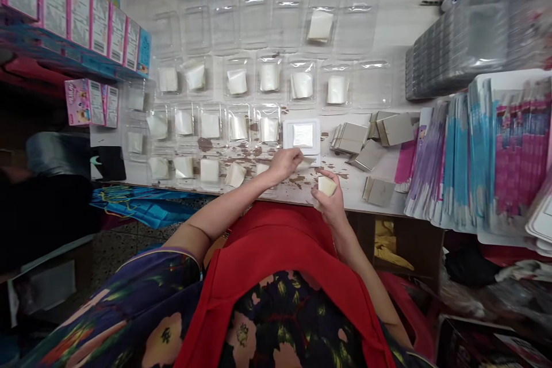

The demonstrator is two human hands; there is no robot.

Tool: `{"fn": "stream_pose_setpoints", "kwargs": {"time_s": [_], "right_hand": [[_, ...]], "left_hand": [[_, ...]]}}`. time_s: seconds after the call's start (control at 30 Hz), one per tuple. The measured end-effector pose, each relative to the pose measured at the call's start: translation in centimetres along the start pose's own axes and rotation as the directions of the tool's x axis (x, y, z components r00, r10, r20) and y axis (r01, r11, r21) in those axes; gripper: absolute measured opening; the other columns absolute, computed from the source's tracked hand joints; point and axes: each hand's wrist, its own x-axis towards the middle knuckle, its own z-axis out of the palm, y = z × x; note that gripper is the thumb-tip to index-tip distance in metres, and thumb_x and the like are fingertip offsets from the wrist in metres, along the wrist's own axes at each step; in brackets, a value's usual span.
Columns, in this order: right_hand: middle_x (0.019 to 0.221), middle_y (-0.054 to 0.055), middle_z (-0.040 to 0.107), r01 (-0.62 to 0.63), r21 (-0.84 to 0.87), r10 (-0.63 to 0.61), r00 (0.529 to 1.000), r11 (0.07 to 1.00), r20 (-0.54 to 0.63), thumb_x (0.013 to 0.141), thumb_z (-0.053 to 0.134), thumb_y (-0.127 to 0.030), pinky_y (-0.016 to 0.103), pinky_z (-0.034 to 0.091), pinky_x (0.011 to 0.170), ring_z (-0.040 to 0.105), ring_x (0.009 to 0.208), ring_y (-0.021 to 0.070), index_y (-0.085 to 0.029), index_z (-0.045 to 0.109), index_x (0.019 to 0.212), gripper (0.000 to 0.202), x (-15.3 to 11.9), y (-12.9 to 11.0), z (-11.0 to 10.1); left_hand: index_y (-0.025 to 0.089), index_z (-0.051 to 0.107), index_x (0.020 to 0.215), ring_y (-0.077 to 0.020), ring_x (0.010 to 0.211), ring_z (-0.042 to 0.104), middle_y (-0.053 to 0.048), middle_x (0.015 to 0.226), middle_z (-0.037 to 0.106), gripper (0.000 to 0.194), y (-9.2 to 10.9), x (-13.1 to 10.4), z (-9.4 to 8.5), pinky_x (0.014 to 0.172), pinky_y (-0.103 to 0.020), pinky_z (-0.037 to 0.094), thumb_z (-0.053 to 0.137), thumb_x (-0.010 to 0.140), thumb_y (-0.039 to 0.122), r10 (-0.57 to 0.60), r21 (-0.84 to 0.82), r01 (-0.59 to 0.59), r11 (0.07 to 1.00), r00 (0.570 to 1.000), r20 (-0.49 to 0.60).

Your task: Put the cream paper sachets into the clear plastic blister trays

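Observation:
My left hand (285, 165) is closed in a pinch at the table's front edge, with a thin pale piece (307, 163) at its fingertips, blurred by motion. My right hand (331, 195) is wrapped round a small stack of cream square sheets (326, 186), just to the right of the left hand. Directly beyond both hands lies a white tray (315, 129) with a silvery-white square (302, 135) in its middle. Clear plastic blister shells (269, 108) stand in rows beyond and to the left, many holding cream square pieces (210, 125).
Grey square stacks (351, 138) lie right of the tray. Further right stand printed cards (461, 149) and a pile of clear shells (452, 46). Pink boxes (80, 11) line the left side. Blue packs (146, 207) hang below the table's front edge.

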Motion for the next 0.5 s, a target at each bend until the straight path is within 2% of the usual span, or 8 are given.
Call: {"fn": "stream_pose_setpoints", "kwargs": {"time_s": [0.07,0.17,0.23,0.33,0.43,0.5], "right_hand": [[0.079,-0.004,0.056,-0.016,0.038,0.017,1.000,0.999,-0.024,0.061,0.071,-0.022,0.027,0.041,0.061,0.048,0.063,0.0129,-0.025,0.052,0.111,0.053,0.1,0.2,-0.3],[0.078,-0.004,0.056,-0.049,0.066,0.054,0.996,0.997,-0.067,0.059,0.070,-0.021,0.027,0.040,0.059,0.048,0.062,0.0129,-0.025,0.053,0.109,0.053,0.1,0.4,-0.7],[0.077,-0.005,0.055,-0.076,0.079,0.083,0.992,0.994,-0.094,0.059,0.068,-0.020,0.026,0.040,0.058,0.046,0.061,0.0124,-0.026,0.052,0.108,0.052,0.1,0.5,-1.0],[0.075,-0.005,0.054,-0.086,0.076,0.096,0.987,0.993,-0.133,0.058,0.067,-0.018,0.025,0.038,0.058,0.046,0.061,0.0118,-0.025,0.052,0.109,0.054,0.1,0.9,-1.7],[0.074,-0.006,0.052,-0.086,0.078,0.097,0.984,0.993,-0.151,0.057,0.068,-0.018,0.025,0.037,0.058,0.045,0.062,0.0116,-0.024,0.053,0.110,0.055,0.1,1.3,-2.2],[0.074,-0.006,0.052,-0.097,0.090,0.110,0.981,0.991,-0.159,0.057,0.069,-0.018,0.024,0.036,0.059,0.045,0.062,0.0113,-0.025,0.053,0.110,0.056,0.1,1.4,-2.5]], "left_hand": [[0.014,0.066,0.074,-0.0109,0.060,0.054,-0.001,0.067,0.062,0.008,-0.2,1.8,-0.5,0.059,-0.023,0.042,0.059,0.075,0.016,-0.036,-0.024,0.034,0.999,0.998,-0.061],[0.013,0.064,0.077,-0.0093,0.054,0.052,0.000,0.069,0.061,0.007,-0.5,4.7,-0.8,0.054,-0.022,0.042,0.061,0.074,0.018,-0.128,-0.141,0.116,0.983,0.988,-0.081],[0.014,0.063,0.079,-0.0098,0.055,0.052,0.000,0.069,0.061,0.007,-0.6,6.3,-0.7,0.055,-0.022,0.041,0.061,0.074,0.018,-0.159,-0.130,0.145,0.981,0.982,-0.105],[0.016,0.063,0.076,-0.0133,0.066,0.055,-0.002,0.072,0.062,0.004,-0.5,7.7,-0.3,0.062,-0.024,0.043,0.059,0.075,0.016,-0.151,0.065,0.165,0.984,0.972,-0.181],[0.017,0.063,0.077,-0.0170,0.080,0.056,-0.005,0.084,0.064,0.009,-0.7,8.2,0.1,0.072,-0.027,0.043,0.054,0.078,0.015,-0.055,0.267,0.122,0.956,0.968,-0.246],[0.016,0.063,0.079,-0.0189,0.085,0.056,-0.007,0.093,0.063,0.011,-0.9,8.3,0.2,0.074,-0.029,0.042,0.052,0.080,0.017,-0.018,0.332,0.108,0.937,0.964,-0.265]]}}
